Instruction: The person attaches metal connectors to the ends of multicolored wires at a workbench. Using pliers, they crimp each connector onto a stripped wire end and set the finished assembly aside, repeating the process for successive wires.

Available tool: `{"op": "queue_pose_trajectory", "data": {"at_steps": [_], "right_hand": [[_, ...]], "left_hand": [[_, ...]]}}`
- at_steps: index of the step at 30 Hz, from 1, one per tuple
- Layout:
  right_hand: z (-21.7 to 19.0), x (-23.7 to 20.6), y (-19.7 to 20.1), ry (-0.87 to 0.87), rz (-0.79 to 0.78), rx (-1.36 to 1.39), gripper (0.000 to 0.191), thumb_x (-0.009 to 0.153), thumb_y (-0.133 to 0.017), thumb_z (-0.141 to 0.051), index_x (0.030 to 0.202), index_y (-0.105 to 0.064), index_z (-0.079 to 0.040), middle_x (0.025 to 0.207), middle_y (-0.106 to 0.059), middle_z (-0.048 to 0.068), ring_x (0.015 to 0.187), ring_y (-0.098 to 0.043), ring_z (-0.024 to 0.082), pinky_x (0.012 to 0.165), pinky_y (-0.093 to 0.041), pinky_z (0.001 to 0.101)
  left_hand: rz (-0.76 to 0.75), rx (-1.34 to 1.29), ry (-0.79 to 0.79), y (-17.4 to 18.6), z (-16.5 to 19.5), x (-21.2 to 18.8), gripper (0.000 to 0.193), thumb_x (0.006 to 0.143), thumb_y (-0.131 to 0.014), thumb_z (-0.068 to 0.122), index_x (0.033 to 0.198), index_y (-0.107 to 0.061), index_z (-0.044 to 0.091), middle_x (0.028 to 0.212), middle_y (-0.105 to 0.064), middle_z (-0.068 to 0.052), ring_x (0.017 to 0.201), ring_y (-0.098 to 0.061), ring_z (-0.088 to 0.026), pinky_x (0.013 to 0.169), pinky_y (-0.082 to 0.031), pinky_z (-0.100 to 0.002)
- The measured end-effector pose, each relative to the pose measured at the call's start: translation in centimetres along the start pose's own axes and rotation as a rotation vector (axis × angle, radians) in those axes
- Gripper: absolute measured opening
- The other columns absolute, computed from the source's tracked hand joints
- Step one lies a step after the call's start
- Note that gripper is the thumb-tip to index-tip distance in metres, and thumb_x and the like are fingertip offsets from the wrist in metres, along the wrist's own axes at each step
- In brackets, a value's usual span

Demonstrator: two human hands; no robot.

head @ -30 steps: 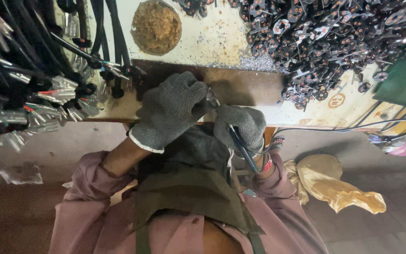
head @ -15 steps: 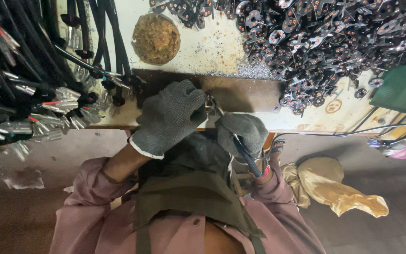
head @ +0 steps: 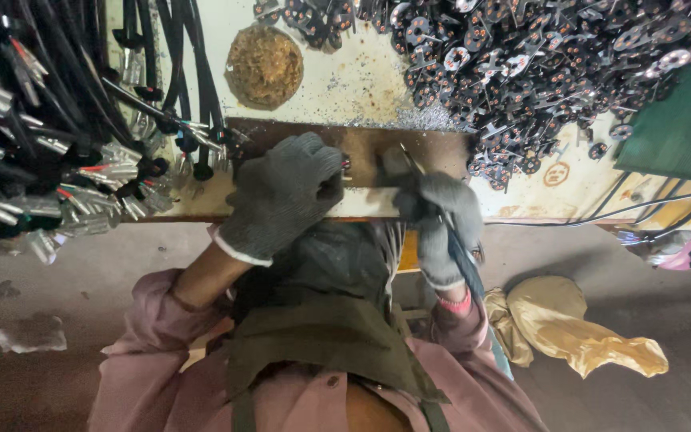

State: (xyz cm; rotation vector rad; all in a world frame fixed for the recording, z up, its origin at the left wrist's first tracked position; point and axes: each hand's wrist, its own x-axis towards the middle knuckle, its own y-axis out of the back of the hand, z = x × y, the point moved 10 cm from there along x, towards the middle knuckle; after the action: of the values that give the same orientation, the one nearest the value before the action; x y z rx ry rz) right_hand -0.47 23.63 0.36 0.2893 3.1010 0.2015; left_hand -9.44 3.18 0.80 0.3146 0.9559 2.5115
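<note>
Head view shows the fingers point(head: 313, 160) of the left hand point(head: 281, 196), in a grey knit glove, curled down over a small part at the near edge of a dark brown metal plate point(head: 361, 148); the part itself is hidden beneath the glove, so what exactly is pinched cannot be told. The right hand point(head: 441, 216), gloved likewise, is closed around a thin dark tool point(head: 453, 244) whose handle runs back along the wrist while its tip points to the plate, just beside the left fingertips. Both hands rest at the front edge of the table point(head: 361, 88), a pale, scuffed surface dusted with metal filings. To the left lies a bundle of black cables point(head: 57, 120) with metal and red-sleeved terminals, close to the left hand but apart from it. To the upper right sits a heap of small dark metal discs point(head: 537, 72), near the plate's far corner. A round rusty pad point(head: 264, 66) lies behind the plate. By judgement the worked piece is small, light and rigid, apt to slip in knit gloves; it is best pinched at its edges, flat against the plate. A yellow cloth point(head: 577, 336) lies on the floor at right.
</note>
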Motion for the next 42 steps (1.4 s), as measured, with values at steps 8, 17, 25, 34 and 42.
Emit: {"op": "queue_pose_trajectory", "data": {"at_steps": [8, 17, 25, 34, 42], "right_hand": [[-1.4, 4.1, -1.7, 0.243, 0.03, -0.409, 0.014, 0.105, -0.071, -0.01, 0.117, -0.064, -0.006, 0.1, -0.071, 0.012, 0.085, -0.074, 0.025, 0.071, -0.059, 0.0349], [-6.7, 7.4, -3.3, 0.332, -0.106, -0.782, 0.029, 0.093, -0.083, -0.006, 0.115, -0.066, -0.009, 0.104, -0.074, 0.012, 0.093, -0.075, 0.032, 0.081, -0.059, 0.0398], [-6.6, 4.8, -5.3, 0.208, -0.204, -0.801, 0.03, 0.092, -0.074, -0.003, 0.12, -0.069, -0.012, 0.111, -0.074, 0.012, 0.1, -0.076, 0.031, 0.084, -0.061, 0.0388], [-3.8, 3.1, -3.4, 0.297, -0.178, -0.681, 0.015, 0.092, -0.065, -0.013, 0.106, -0.068, -0.011, 0.105, -0.071, 0.022, 0.073, -0.068, 0.031, 0.062, -0.055, 0.0362], [3.3, -1.5, -1.0, 0.06, -0.093, -0.334, 0.01, 0.096, -0.061, -0.012, 0.099, -0.065, -0.004, 0.08, -0.062, 0.008, 0.063, -0.059, 0.025, 0.061, -0.047, 0.0305]], "left_hand": [[0.065, 0.012, 0.052, 2.0, -1.3, 0.4, 0.015, 0.086, -0.074, 0.009, 0.083, -0.06, 0.011, 0.083, -0.059, -0.009, 0.079, -0.065, -0.031, 0.065, -0.052, -0.043], [0.094, -0.051, 0.054, 2.7, -0.8, 0.5, 0.014, 0.087, -0.072, 0.007, 0.085, -0.058, 0.011, 0.082, -0.056, -0.009, 0.079, -0.064, -0.03, 0.066, -0.051, -0.043], [0.103, -0.018, 0.049, 2.8, -0.4, 0.6, 0.014, 0.085, -0.071, 0.01, 0.08, -0.058, 0.011, 0.078, -0.056, -0.009, 0.074, -0.063, -0.031, 0.062, -0.05, -0.043], [0.081, 0.003, 0.012, 1.5, 0.0, 0.2, 0.015, 0.084, -0.071, 0.009, 0.078, -0.058, 0.01, 0.08, -0.057, -0.01, 0.076, -0.064, -0.031, 0.064, -0.051, -0.043], [-0.053, -0.038, 0.008, -3.1, -0.1, 0.0, 0.015, 0.081, -0.073, 0.016, 0.089, -0.062, 0.011, 0.084, -0.06, -0.011, 0.078, -0.065, -0.032, 0.063, -0.053, -0.044]]}}
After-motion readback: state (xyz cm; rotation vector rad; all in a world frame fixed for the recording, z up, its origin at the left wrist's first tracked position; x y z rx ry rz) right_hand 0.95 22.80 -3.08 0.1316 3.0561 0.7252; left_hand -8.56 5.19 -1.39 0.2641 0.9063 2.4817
